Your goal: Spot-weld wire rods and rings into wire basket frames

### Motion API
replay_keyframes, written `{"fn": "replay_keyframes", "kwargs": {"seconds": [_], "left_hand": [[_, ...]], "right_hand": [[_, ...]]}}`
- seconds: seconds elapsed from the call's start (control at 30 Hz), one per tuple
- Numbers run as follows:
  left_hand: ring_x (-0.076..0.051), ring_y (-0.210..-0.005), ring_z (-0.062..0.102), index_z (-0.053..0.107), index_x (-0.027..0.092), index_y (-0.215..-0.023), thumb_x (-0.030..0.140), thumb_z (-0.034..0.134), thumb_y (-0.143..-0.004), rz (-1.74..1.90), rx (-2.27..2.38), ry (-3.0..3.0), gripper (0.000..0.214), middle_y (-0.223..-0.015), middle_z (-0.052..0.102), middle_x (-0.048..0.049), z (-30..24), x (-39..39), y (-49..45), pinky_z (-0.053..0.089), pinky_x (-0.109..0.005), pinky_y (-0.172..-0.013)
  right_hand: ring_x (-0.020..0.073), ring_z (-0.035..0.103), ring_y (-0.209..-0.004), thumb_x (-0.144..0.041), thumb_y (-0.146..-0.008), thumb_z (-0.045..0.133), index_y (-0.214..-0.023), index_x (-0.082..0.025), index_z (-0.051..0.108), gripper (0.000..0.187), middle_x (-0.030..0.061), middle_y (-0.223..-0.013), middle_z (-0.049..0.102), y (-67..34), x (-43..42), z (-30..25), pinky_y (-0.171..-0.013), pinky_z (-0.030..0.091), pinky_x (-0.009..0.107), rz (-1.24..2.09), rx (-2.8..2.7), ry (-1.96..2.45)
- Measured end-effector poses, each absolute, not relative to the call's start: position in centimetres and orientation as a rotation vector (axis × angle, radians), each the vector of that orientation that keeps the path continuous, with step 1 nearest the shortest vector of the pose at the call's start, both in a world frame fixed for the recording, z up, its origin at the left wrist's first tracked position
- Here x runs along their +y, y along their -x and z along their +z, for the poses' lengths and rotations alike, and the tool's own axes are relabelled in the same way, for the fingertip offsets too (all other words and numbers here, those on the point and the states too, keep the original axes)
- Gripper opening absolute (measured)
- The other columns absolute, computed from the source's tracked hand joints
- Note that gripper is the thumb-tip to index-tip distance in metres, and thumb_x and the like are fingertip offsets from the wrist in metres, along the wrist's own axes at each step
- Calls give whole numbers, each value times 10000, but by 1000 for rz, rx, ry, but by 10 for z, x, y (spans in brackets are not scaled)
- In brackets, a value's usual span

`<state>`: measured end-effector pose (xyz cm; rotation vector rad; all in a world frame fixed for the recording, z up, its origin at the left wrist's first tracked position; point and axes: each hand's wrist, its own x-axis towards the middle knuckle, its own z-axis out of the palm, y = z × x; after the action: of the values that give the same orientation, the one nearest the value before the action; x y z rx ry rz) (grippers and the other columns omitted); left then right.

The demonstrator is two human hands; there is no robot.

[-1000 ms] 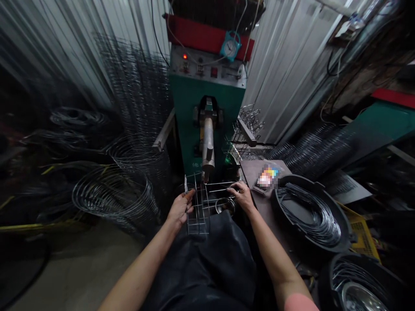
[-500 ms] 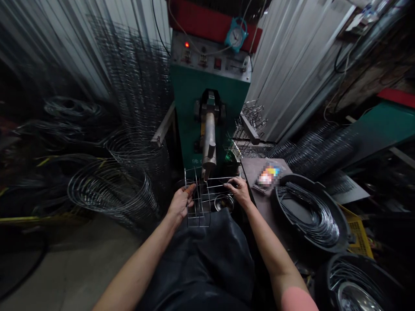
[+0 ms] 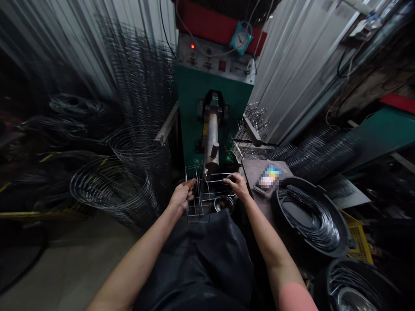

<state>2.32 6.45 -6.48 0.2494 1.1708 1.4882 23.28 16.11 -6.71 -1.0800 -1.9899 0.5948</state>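
Note:
Both my hands hold a rectangular wire rack (image 3: 197, 203) of thin silver rods in front of my lap. My left hand (image 3: 182, 194) grips its near side, and my right hand (image 3: 238, 185) closes on the horizontal rods reaching out to the right. The rack's upper part sits just below the metal electrode (image 3: 211, 140) of a green spot-welding machine (image 3: 214, 90), with the lower electrode tip close to the rods. A small steel bowl (image 3: 223, 204) lies under the rods beyond my right hand.
A black tub of bent wire (image 3: 308, 220) sits to the right, with another black tub (image 3: 353, 287) below it. Finished wire racks (image 3: 254, 125) are stacked beside the machine. Large wire coils (image 3: 113, 185) stand on the left, against corrugated metal sheeting (image 3: 292, 65).
The rack and both hands have moved slightly up and forward, closer to the electrode. The whole scene has shifted slightly with my head.

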Motion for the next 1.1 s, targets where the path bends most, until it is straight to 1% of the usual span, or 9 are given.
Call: {"fn": "replay_keyframes", "kwargs": {"seconds": [0.2, 0.37, 0.47, 0.63, 0.77, 0.9, 0.97, 1.03, 1.1], "left_hand": [[6, -323, 212, 515, 137, -661, 241, 763, -551, 1446, 1173, -217, 291, -466, 338, 108, -67, 71, -21, 121, -157, -314], [6, -321, 207, 464, 157, -627, 264, 779, -544, 1424, 1141, -235, 342, -456, 314, 116, -68, 70, -17, 122, -152, -311], [7, -321, 200, 430, 165, -614, 296, 784, -548, 1403, 1111, -263, 383, -452, 322, 114, -71, 60, -13, 139, -143, -305], [10, -321, 200, 469, 147, -657, 320, 770, -592, 1335, 1043, -270, 353, -463, 316, 112, -86, 18, -2, 147, -124, -293], [18, -315, 217, 495, 137, -697, 264, 699, -704, 1320, 924, -204, 240, -492, 322, 102, -92, -21, 12, 171, -103, -288], [10, -311, 272, 559, 131, -839, 225, 595, -799, 1333, 882, -123, 109, -528, 389, 78, -89, -49, 28, 214, -106, -285], [-34, -389, 435, 577, 128, -964, 235, 585, -800, 1293, 938, -176, 196, -632, 532, 17, -84, -57, 37, 364, -146, -352], [-121, -594, 593, 563, 129, -1074, 246, 602, -775, 1251, 1119, -315, 324, -819, 627, -62, -74, -64, 46, 502, -242, -527], [-188, -830, 627, 515, 166, -1185, 293, 614, -754, 1292, 1432, -527, 460, -997, 633, -88, -55, -69, 52, 518, -323, -725]], "right_hand": [[164, 555, -718, -475, -730, 631, -649, -216, 614, 272, 5, -688, 604, -231, 167, -74, -697, 418, 289, 596, -1987, 1115], [172, 565, -747, -433, -725, 651, -669, -212, 632, 228, 14, -716, 607, -231, 162, -69, -726, 433, 300, 607, -1993, 1096], [181, 578, -834, -407, -734, 648, -821, -222, 654, 205, 33, -843, 615, -241, 145, -64, -780, 451, 309, 606, -1974, 1015], [229, 517, -1052, -389, -669, 702, -1062, -247, 606, 429, 81, -1100, 552, -280, 105, -72, -920, 410, 381, 473, -1831, 1158], [225, 558, -946, -393, -627, 711, -930, -210, 640, 361, 51, -950, 621, -311, 82, -74, -880, 415, 395, 750, -1774, 1238], [158, 571, -739, -385, -582, 732, -767, -190, 638, 285, -6, -748, 624, -314, 59, -48, -733, 441, 303, 1112, -1649, 1086], [133, 552, -680, -390, -561, 747, -707, -185, 627, 278, -20, -693, 604, -301, 45, -25, -673, 430, 265, 1139, -1587, 953], [119, 536, -646, -399, -572, 745, -691, -182, 625, 275, -26, -666, 592, -281, 31, -1, -633, 417, 244, 1122, -1573, 873], [112, 532, -633, -409, -608, 727, -696, -176, 632, 267, -26, -657, 591, -258, 18, 20, -622, 412, 237, 1083, -1610, 870]]}}
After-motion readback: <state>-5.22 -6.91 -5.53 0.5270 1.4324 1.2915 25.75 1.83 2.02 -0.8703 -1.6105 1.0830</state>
